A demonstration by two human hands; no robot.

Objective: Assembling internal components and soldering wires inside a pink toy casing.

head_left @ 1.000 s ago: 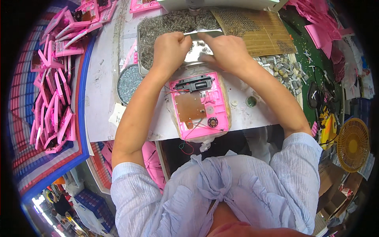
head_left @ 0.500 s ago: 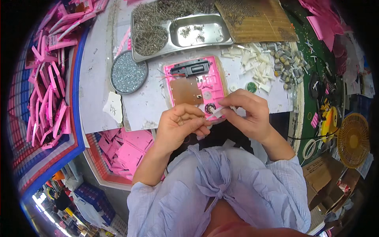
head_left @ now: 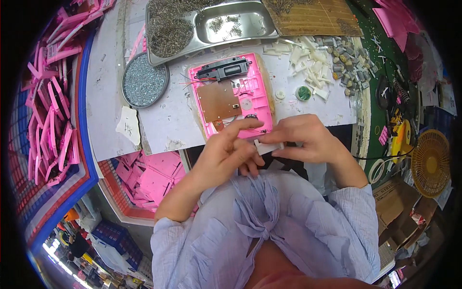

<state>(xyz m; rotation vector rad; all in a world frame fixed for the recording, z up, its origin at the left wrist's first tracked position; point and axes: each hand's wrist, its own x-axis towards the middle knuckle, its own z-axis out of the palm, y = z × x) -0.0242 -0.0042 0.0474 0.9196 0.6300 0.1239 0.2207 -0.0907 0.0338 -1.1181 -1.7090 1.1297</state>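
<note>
A white plastic part [head_left: 269,147] is pinched between the thumb and fingers of my right hand [head_left: 308,137], just off the table's front edge. My left hand [head_left: 228,153] is beside the part's left end, index finger stretched out, thumb apart from it, other fingers bent under. Beyond both hands lies a pink plastic housing [head_left: 260,96], open side up. It carries a brown circuit board [head_left: 219,102], a black module [head_left: 224,71] with thin red wires, and a round black piece [head_left: 251,117] near its front edge, partly hidden by my left index finger.
Behind the housing stands a metal tray [head_left: 192,45] of small metal parts; left of it, a round dish [head_left: 144,81] of screws. White plastic pieces [head_left: 313,72] and small motors [head_left: 351,72] lie right. Pink housings fill a bin [head_left: 89,120] at left; a fan [head_left: 430,164] stands far right.
Both hands have drawn slightly toward me, off the housing's front edge. The white part has come away with my right hand. My left index finger has straightened out of its pinch.
</note>
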